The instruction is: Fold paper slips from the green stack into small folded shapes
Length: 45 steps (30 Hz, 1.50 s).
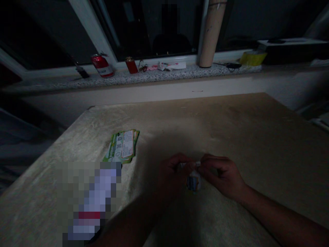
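Left hand (174, 171) and right hand (224, 174) curl inward, pinching a small packet (193, 183).

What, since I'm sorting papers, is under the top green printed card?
Beneath the top card, the edges of at least one more card stick out. Its covered part and the full count cannot be seen.

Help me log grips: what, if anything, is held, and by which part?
The left hand and right hand pinch a small, pale, roundish object with a blue patch by its upper end as pictured; material too dim to tell.
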Motion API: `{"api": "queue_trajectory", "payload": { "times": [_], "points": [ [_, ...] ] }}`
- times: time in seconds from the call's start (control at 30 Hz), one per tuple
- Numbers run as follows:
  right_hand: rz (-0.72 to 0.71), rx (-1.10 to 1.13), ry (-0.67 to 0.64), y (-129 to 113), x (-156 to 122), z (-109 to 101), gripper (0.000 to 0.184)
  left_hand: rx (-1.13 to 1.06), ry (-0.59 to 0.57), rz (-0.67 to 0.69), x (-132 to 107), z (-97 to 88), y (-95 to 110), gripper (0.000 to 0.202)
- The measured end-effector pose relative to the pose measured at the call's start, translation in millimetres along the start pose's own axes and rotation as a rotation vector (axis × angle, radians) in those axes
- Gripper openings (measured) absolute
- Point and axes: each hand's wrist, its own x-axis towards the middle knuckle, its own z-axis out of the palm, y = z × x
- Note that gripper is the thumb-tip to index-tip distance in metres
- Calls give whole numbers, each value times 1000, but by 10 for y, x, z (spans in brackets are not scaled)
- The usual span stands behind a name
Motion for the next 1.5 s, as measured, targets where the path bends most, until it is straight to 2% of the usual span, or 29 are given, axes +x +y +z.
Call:
{"api": "queue_trajectory", "payload": {
  "times": [0.13,0.23,0.4,0.57,0.7,0.87,1.23,1.5],
  "points": [
    [-19,-14,-4,-11,9,5,20,-40,-15,12,2,2,5,20],
    [-27,-28,12,-10,7,5,21,-69,-9,-30,2,16,14,23],
    [85,-9,-90,20,-7,-1,19,-121,74,-94,15,30,37,26],
    [117,-14,-114,35,-20,-8,23,-198,59,-147,25,28,27,28],
    [152,0,-151,45,-28,-11,24,-215,76,-138,45,10,-11,29],
    [139,-13,-132,33,-32,-12,25,-221,82,-130,68,-9,-43,30],
    [255,20,-186,59,-39,-6,18,-244,152,-134,73,-14,-64,30],
    [246,17,-217,65,-65,-4,23,-251,171,-143,75,3,-22,28]
  ]
}}
